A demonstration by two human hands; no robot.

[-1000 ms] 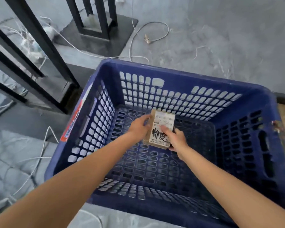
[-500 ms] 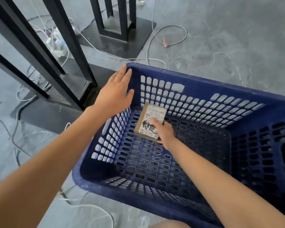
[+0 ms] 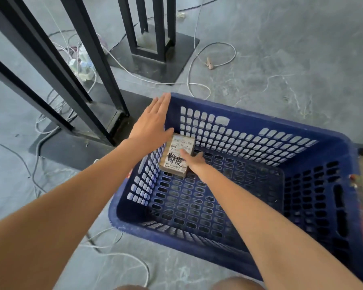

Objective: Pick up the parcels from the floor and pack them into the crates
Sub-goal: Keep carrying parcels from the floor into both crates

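While the right hand (image 3: 194,161) reaches down inside the crate (image 3: 249,126), its thumb lies across the label of the parcel (image 3: 177,154) and the fingers are tucked behind the right edge, so it grips the small box. That parcel sits low in the far left corner, close against the left wall and near the far wall; whether its bottom edge touches the crate floor I cannot tell. Its top face tilts toward the person.

Above and to the left, the left hand (image 3: 152,124) is flat, fingers straight and together, holding nothing, spread over the crate's far left corner rim.

To the right of the parcel, the rest of the slotted crate floor is bare, with open room to the right wall and the near wall.

Outside, the crate stands on the grey floor (image 3: 281,49). Black frame legs (image 3: 88,59) on a dark base plate rise just beside the left corner, leaving little gap there. White cables (image 3: 199,84) loop across the floor beyond the far rim and by the near left corner. At the right rim, something pale shows, too blurred to make out.
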